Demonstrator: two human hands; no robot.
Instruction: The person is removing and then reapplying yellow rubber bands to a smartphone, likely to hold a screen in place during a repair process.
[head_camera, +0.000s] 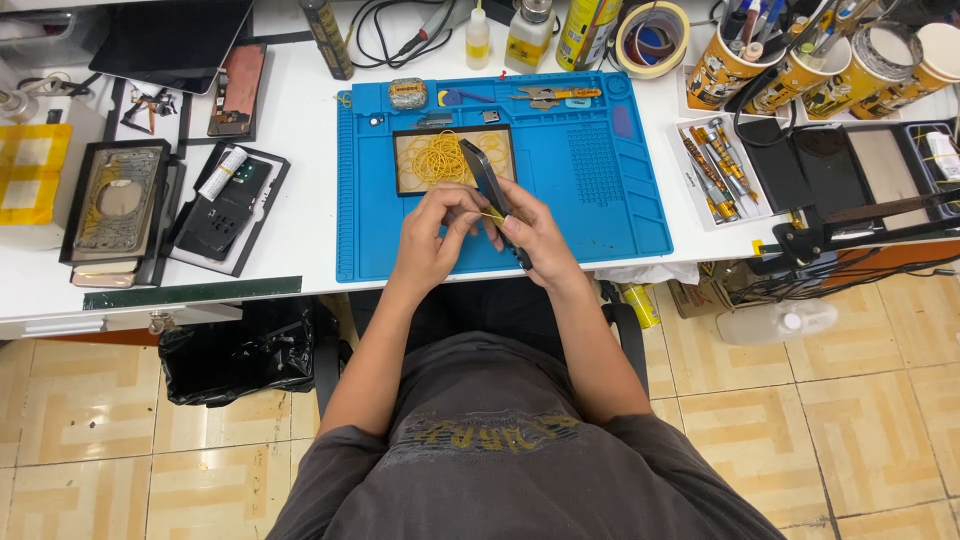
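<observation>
My right hand grips a dark smartphone edge-on, tilted above the near edge of the blue work mat. My left hand pinches a yellow rubber band against the phone's side. Just beyond both hands, a shallow black tray on the mat holds a pile of yellow rubber bands.
Small tools and parts line the mat's far edge. Phone parts and boxes lie at left. A screwdriver tray, cups of tools, bottles and a tape roll sit at right and back. A black bag hangs under the table.
</observation>
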